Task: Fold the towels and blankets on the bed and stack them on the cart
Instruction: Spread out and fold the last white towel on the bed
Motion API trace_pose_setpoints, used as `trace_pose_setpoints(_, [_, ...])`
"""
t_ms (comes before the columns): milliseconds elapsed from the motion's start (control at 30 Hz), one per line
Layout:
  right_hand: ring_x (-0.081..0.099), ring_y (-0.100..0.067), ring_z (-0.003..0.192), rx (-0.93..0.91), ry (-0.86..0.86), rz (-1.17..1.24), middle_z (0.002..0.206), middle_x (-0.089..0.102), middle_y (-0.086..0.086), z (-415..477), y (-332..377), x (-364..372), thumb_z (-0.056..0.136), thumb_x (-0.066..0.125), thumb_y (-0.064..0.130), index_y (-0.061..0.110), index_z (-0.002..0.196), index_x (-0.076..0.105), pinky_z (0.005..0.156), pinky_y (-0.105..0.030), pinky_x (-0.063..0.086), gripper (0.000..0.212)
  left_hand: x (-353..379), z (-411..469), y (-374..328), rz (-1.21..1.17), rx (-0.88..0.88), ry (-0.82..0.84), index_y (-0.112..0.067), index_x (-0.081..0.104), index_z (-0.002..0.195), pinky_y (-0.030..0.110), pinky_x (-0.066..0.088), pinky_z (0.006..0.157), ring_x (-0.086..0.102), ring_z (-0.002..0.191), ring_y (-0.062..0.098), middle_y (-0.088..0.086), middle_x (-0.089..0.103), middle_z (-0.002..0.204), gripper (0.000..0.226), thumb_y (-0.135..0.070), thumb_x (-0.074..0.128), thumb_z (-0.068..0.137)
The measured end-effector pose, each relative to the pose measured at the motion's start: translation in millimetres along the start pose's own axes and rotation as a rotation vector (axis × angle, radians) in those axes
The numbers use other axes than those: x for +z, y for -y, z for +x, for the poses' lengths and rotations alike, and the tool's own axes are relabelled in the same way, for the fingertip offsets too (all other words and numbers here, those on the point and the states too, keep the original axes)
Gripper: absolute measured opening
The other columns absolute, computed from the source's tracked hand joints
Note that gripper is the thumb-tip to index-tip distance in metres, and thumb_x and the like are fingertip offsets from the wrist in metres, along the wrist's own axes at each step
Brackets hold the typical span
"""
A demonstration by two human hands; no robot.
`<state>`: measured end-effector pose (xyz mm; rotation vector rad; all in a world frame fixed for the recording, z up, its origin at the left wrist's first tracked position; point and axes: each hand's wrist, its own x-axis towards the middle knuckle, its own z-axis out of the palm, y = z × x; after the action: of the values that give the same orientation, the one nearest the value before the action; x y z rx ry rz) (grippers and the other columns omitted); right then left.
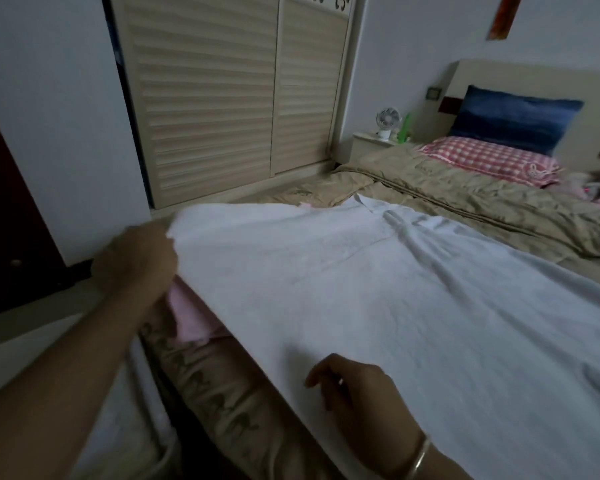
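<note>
A large white towel (pixel 378 299) lies spread over the near part of the bed (pixel 482 202). My left hand (pixel 136 261) grips its far left corner, lifted slightly off the bed. My right hand (pixel 357 393) rests on the towel's near edge with fingers curled down onto the cloth. A pink towel (pixel 187 313) peeks out from under the white one, just below my left hand. No cart is in view.
A beige quilt (pixel 465 199) covers the rest of the bed, with a pink checked pillow (pixel 492 159) and a blue pillow (pixel 513 116) at the headboard. A slatted wardrobe (pixel 229 98) stands beyond the bed. A bedside table holds a small fan (pixel 387 122). White fabric (pixel 111 410) sits at the lower left.
</note>
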<state>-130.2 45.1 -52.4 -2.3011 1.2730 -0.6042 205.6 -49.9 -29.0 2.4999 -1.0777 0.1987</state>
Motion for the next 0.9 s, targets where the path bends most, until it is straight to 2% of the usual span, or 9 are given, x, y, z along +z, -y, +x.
trace_pose_setpoints(67, [0.057,0.001,0.069,-0.066,0.051,-0.001,0.072,0.063,0.017,-4,12,7,0.086,0.044,0.026,0.032,0.095,0.066,0.07,-0.014,0.044,0.024,-3,9,17,0.151,-0.053,0.049,-0.004,0.067,0.109,0.033,0.047,0.066,0.064,0.091,0.035,0.019,0.065,0.104,0.028,-0.019,0.049,0.095])
trace_pose_setpoints(167, [0.06,-0.005,0.086,-0.074,0.071,-0.08,0.099,0.065,0.014,-16,12,18,0.087,0.037,0.04,0.035,0.105,0.062,0.077,-0.02,0.047,0.032,15,-5,25,0.17,-0.069,0.106,-0.002,0.064,0.115,0.04,0.048,0.084,0.059,0.106,0.036,0.02,0.061,0.116,0.031,-0.021,0.047,0.097])
trace_pose_setpoints(267, [0.054,0.003,0.076,-0.033,0.085,-0.086,0.095,0.059,0.02,-32,2,15,0.079,0.026,0.059,0.037,0.106,0.06,0.075,-0.017,0.046,0.049,33,-40,12,0.066,0.048,0.087,-0.004,0.051,0.125,0.046,0.047,0.09,0.05,0.113,0.038,0.021,0.049,0.125,0.04,-0.025,0.056,0.092])
trace_pose_setpoints(367, [0.054,0.003,0.073,0.002,0.094,-0.079,0.088,0.055,0.026,-60,-9,-1,0.084,0.035,0.055,0.039,0.104,0.061,0.073,-0.014,0.045,0.037,33,-105,-27,-0.152,0.333,0.001,-0.012,0.045,0.133,0.045,0.04,0.099,0.042,0.121,0.033,0.012,0.04,0.137,0.047,-0.013,0.057,0.088])
trace_pose_setpoints(433, [0.056,0.001,0.075,0.05,0.071,-0.108,0.088,0.056,0.025,-85,-19,-17,0.088,0.043,0.045,0.04,0.102,0.062,0.071,-0.013,0.044,0.023,23,-167,-57,-0.348,0.581,-0.004,-0.018,0.055,0.12,0.04,0.043,0.095,0.05,0.113,0.027,0.005,0.051,0.125,0.034,-0.012,0.059,0.086])
trace_pose_setpoints(567, [0.056,0.001,0.075,0.209,0.029,-0.163,0.087,0.06,0.023,-161,-45,-56,0.094,0.053,0.033,0.046,0.096,0.059,0.068,-0.011,0.043,0.014,-5,-305,-94,-0.613,1.02,0.408,-0.03,0.057,0.102,0.03,0.05,0.078,0.054,0.088,0.007,-0.013,0.055,0.1,0.011,-0.025,0.052,0.093])
trace_pose_setpoints(733, [0.057,0.001,0.069,0.448,-0.154,-0.226,0.079,0.061,0.029,-280,-76,-88,0.087,0.065,0.029,0.052,0.079,0.055,0.057,-0.013,0.039,0.027,-20,-418,-100,-0.694,1.408,0.713,-0.03,0.059,0.093,0.027,0.047,0.072,0.055,0.081,0.006,-0.011,0.058,0.093,0.012,-0.04,0.057,0.087])
trace_pose_setpoints(833, [0.056,0.004,0.071,0.54,-0.284,-0.275,0.076,0.06,0.025,-342,-84,-87,0.081,0.066,0.043,0.047,0.08,0.059,0.056,-0.01,0.039,0.008,-14,-446,-99,-0.635,1.587,0.712,-0.032,0.062,0.095,0.018,0.042,0.071,0.053,0.084,0.002,-0.015,0.058,0.093,0.026,-0.053,0.059,0.08])
trace_pose_setpoints(900, [0.052,0.003,0.074,0.517,-0.325,-0.42,0.076,0.056,0.022,-374,-82,-87,0.073,0.06,0.058,0.041,0.087,0.061,0.054,-0.011,0.039,0.022,-9,-457,-102,-0.561,1.686,0.6,-0.032,0.058,0.091,0.016,0.04,0.067,0.053,0.081,0.002,-0.016,0.057,0.091,0.024,-0.05,0.063,0.076])
